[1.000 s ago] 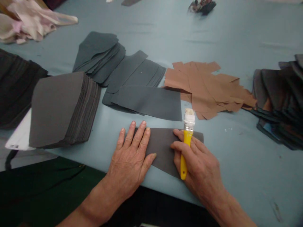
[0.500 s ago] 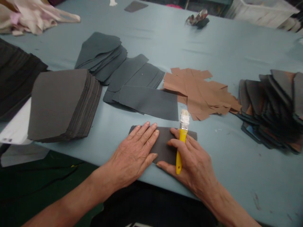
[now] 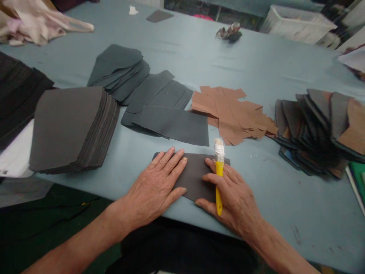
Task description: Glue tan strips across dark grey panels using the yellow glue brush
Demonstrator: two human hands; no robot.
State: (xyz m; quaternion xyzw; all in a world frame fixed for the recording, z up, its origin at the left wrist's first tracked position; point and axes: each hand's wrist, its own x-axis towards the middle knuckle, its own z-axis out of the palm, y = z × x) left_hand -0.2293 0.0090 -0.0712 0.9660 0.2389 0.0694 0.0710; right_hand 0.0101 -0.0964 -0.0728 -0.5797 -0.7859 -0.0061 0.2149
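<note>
The left hand [image 3: 158,180] presses flat, fingers nearly straight and close together, on a dark gray panel [image 3: 195,177] at the near edge of a blue-covered worktable [image 3: 256,68]. Across from it, the right hand [image 3: 234,190] holds a yellow-handled paintbrush [image 3: 219,167], its white-caked bristles pointing away from the worker, while the fingertips rest on the same panel and the thumb lies along its near edge. The panel lies flat between the two hands, its far corners showing beyond the fingers.

Just past the panel, from where I stand across the room, slate-gray pieces [image 3: 176,123] overlap in a loose spread, touching a heap of brown strips [image 3: 230,114]. A thick stack of dark gray panels [image 3: 65,125] leans in uneven layers to the worker's left; to the right, finished-looking or not I cannot tell, dark pieces [image 3: 316,118] sit in a fanned pile. Farther back lie a crumpled wad [image 3: 229,33] and a bundle of cream cloth [image 3: 42,23], with a white crate [image 3: 299,24] beyond the table's far edge.
</note>
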